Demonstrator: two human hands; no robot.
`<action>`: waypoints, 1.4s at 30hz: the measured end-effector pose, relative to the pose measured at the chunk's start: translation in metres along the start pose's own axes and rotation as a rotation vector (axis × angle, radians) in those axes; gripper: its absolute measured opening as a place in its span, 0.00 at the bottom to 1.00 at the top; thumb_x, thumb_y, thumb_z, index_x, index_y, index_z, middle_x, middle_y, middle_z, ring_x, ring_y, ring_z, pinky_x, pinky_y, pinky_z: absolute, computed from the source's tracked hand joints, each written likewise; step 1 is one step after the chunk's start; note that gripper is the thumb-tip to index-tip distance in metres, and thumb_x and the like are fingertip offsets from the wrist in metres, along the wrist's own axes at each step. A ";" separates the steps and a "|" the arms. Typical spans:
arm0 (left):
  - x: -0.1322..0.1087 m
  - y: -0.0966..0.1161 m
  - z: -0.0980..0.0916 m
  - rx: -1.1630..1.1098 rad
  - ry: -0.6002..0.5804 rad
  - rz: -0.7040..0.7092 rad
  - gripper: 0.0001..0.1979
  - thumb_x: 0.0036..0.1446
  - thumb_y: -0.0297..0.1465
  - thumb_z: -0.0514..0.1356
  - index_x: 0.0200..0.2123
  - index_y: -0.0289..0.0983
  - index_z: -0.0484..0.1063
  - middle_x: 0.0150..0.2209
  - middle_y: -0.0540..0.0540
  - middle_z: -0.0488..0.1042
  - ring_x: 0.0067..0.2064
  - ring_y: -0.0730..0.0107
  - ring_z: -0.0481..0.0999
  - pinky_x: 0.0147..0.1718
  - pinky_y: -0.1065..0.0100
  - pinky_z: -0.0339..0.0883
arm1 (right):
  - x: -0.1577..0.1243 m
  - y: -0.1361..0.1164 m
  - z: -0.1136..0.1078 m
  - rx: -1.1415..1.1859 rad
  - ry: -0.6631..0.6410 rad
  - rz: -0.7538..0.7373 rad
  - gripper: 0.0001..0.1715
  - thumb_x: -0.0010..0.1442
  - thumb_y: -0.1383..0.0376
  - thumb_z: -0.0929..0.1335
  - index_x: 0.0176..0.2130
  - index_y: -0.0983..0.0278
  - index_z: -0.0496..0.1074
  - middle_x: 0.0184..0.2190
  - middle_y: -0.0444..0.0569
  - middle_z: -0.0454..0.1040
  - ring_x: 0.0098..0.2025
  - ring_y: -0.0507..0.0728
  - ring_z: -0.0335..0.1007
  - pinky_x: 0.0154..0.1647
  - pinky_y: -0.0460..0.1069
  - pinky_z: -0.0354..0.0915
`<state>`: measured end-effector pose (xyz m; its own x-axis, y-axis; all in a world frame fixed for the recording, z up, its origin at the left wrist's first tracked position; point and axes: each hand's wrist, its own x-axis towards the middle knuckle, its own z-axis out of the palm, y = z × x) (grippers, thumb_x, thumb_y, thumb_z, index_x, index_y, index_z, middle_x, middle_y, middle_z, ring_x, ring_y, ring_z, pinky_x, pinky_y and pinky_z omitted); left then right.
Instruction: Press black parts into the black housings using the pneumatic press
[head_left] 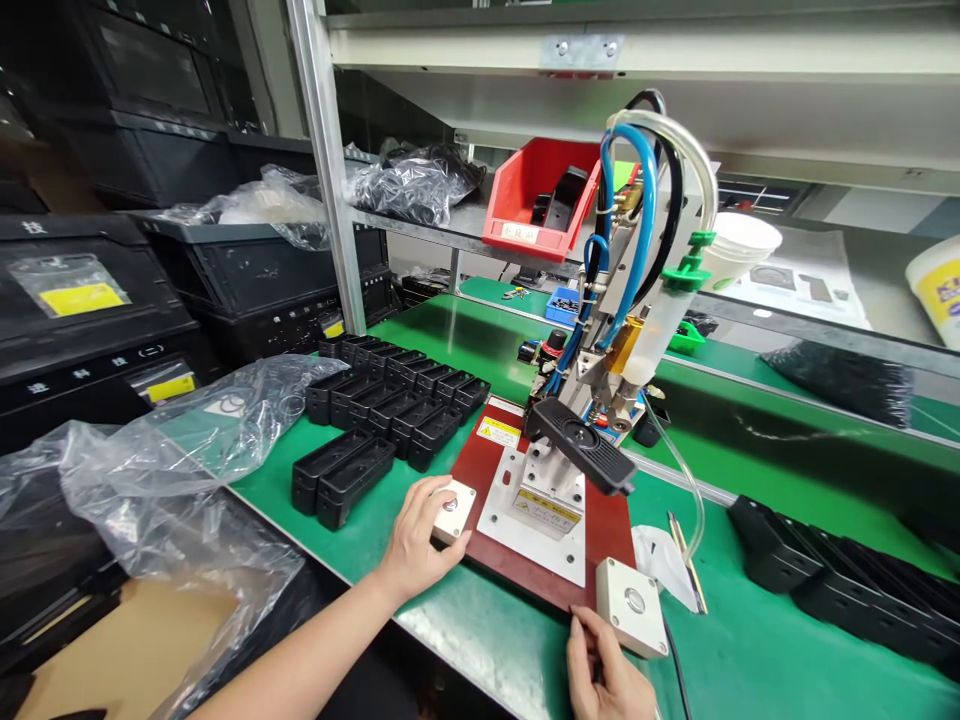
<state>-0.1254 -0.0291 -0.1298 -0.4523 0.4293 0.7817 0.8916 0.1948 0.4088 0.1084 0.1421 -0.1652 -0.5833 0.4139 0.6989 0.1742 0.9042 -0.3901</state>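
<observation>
My left hand (pixel 421 538) is wrapped around a white push-button box (pixel 454 510), fingers over its top near the metal button and thumb at its lower corner. My right hand (pixel 606 665) rests at the front edge of the red-brown base plate (pixel 517 580), fingers loosely bent and nothing visible in them. Just beside it is a second white push-button box (pixel 632 605). Between the hands stands a bench-top dispensing machine with a clear syringe (pixel 654 335). A black elongated plastic part (pixel 581 440) sits tilted on its metal fixture (pixel 551 490), under the nozzle.
Rows of black plastic housings (pixel 352 475) stand on the green bench at left, near clear plastic bags (pixel 187 470). More black parts (pixel 847 570) lie at right. A red bin (pixel 517 195) is on the shelf behind. A white tissue (pixel 660 560) lies beside the base plate.
</observation>
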 end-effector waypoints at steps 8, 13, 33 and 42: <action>-0.002 -0.001 0.001 -0.002 -0.016 -0.006 0.19 0.53 0.30 0.63 0.48 0.38 0.64 0.51 0.37 0.69 0.53 0.52 0.70 0.50 0.51 0.71 | 0.001 -0.001 0.000 0.026 -0.008 0.004 0.14 0.65 0.61 0.65 0.40 0.68 0.75 0.22 0.44 0.74 0.16 0.47 0.66 0.20 0.38 0.65; -0.003 -0.001 0.001 0.000 -0.025 -0.005 0.19 0.53 0.30 0.63 0.48 0.37 0.64 0.51 0.37 0.68 0.54 0.52 0.69 0.50 0.51 0.71 | 0.003 -0.004 0.000 0.035 -0.017 0.004 0.14 0.66 0.61 0.64 0.41 0.68 0.75 0.23 0.45 0.75 0.17 0.47 0.68 0.21 0.38 0.66; -0.003 -0.002 0.002 -0.003 -0.024 0.013 0.19 0.53 0.29 0.62 0.49 0.37 0.63 0.51 0.37 0.68 0.53 0.53 0.69 0.49 0.51 0.70 | 0.004 -0.005 -0.002 0.052 -0.034 -0.013 0.09 0.66 0.63 0.64 0.44 0.65 0.71 0.24 0.42 0.74 0.17 0.47 0.67 0.20 0.39 0.65; -0.002 -0.003 0.002 -0.006 -0.015 0.029 0.19 0.53 0.29 0.63 0.48 0.37 0.64 0.50 0.37 0.68 0.52 0.53 0.70 0.49 0.51 0.70 | 0.005 -0.008 -0.003 0.063 -0.013 0.005 0.09 0.66 0.64 0.64 0.44 0.63 0.70 0.23 0.41 0.73 0.17 0.47 0.66 0.21 0.40 0.65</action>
<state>-0.1272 -0.0286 -0.1332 -0.4261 0.4475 0.7862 0.9040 0.1768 0.3893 0.1068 0.1372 -0.1565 -0.5925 0.4167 0.6894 0.1273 0.8935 -0.4306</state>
